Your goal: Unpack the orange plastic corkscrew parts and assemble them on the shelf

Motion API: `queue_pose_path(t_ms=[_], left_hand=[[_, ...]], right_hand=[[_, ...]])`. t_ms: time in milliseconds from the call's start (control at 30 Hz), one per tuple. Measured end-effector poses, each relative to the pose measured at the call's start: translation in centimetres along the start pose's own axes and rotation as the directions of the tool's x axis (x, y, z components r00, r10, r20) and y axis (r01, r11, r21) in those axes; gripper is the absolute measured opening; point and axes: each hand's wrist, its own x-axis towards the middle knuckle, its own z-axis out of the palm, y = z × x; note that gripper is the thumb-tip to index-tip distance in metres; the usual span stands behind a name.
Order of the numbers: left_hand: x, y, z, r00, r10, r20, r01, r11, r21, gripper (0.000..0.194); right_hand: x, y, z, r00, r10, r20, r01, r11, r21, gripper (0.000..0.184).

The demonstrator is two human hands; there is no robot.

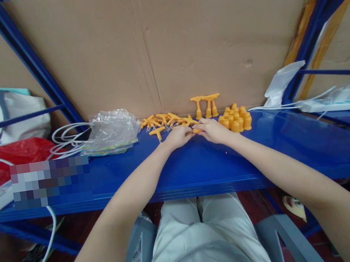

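Observation:
My left hand [178,136] and my right hand [214,130] meet over the blue tabletop, both with fingers closed around a small orange plastic piece [197,131]. Fingers cover most of that piece, so its full shape is hidden. Just beyond my left hand lies a loose pile of orange T-shaped handles [157,131] with thin metal chains. Several orange hollow bases [236,119] stand in a cluster to the right of my right hand. Behind my hands, three upright orange T-shaped pieces [198,107] stand with handles set on bases.
Clear plastic bags [112,129] are stacked on the blue table [288,145], left of the handles. White cables [65,140], a red bag [18,155] and a cloth bag [25,110] lie farther left. A power strip [330,104] is at right. Cardboard [149,43] rises behind.

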Motion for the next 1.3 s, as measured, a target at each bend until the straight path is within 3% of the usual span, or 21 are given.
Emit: queue_pose_path(t_ms=[133,233,367,433,500,633,700,867,967,1067,1133,1200,1300], left_hand=[[-0.1,0.4,-0.3,1.000,-0.011,-0.011,0.012,0.999,0.052,0.019],[-0.2,0.9,-0.8,0.995,-0.055,-0.081,0.070,0.979,0.193,0.021],[-0.5,1.5,-1.3,0.954,-0.273,-0.126,0.298,0.909,0.290,0.050],[-0.6,1.6,-1.4,0.913,-0.403,-0.070,0.406,0.872,0.275,0.059],[-0.7,1.4,-1.4,0.888,-0.459,0.010,0.442,0.861,0.251,0.060],[-0.7,0.5,-1.3,0.920,-0.388,0.051,0.380,0.917,0.118,0.033],[-0.6,0.0,-1.3,0.933,-0.361,-0.004,0.361,0.932,0.041,0.022],[-0.3,-0.1,-1.7,0.939,-0.319,-0.130,0.305,0.945,-0.118,0.019],[-0.2,0.2,-2.1,0.914,-0.406,0.008,0.395,0.882,-0.257,0.025],[-0.2,0.2,-2.3,0.825,-0.523,0.213,0.563,0.732,-0.383,0.038],[-0.3,-0.1,-2.2,0.786,-0.541,0.300,0.617,0.652,-0.441,0.038],[-0.3,-0.5,-2.2,0.770,-0.528,0.357,0.636,0.596,-0.490,0.035],[-0.5,-0.9,-2.3,0.791,-0.489,0.367,0.604,0.532,-0.594,0.038]], right_hand=[[0.0,0.4,0.2,1.000,-0.024,0.001,0.024,0.996,0.084,0.035],[0.0,0.8,0.5,1.000,-0.030,-0.003,0.030,0.992,0.119,0.032],[0.1,1.1,0.8,1.000,-0.008,-0.019,0.010,0.990,0.138,0.033],[0.2,1.0,0.9,0.999,-0.008,-0.038,0.013,0.989,0.149,0.033],[0.1,0.9,0.8,0.999,-0.021,-0.040,0.027,0.987,0.160,0.033],[-0.1,1.1,0.7,0.999,-0.001,-0.036,0.007,0.987,0.159,0.033],[-0.2,1.5,0.6,0.998,0.035,-0.050,-0.026,0.987,0.158,0.034],[-0.3,2.9,0.8,0.996,0.031,-0.081,-0.014,0.980,0.197,0.035],[-0.2,3.2,1.0,0.995,0.020,-0.101,0.004,0.974,0.227,0.033],[-0.1,3.1,1.1,0.993,0.011,-0.119,0.018,0.970,0.240,0.033],[-0.1,3.2,1.2,0.992,0.002,-0.128,0.029,0.970,0.240,0.033],[0.0,3.4,1.4,0.989,-0.019,-0.146,0.054,0.969,0.241,0.032],[0.0,4.1,1.7,0.982,-0.048,-0.183,0.094,0.963,0.254,0.032]])
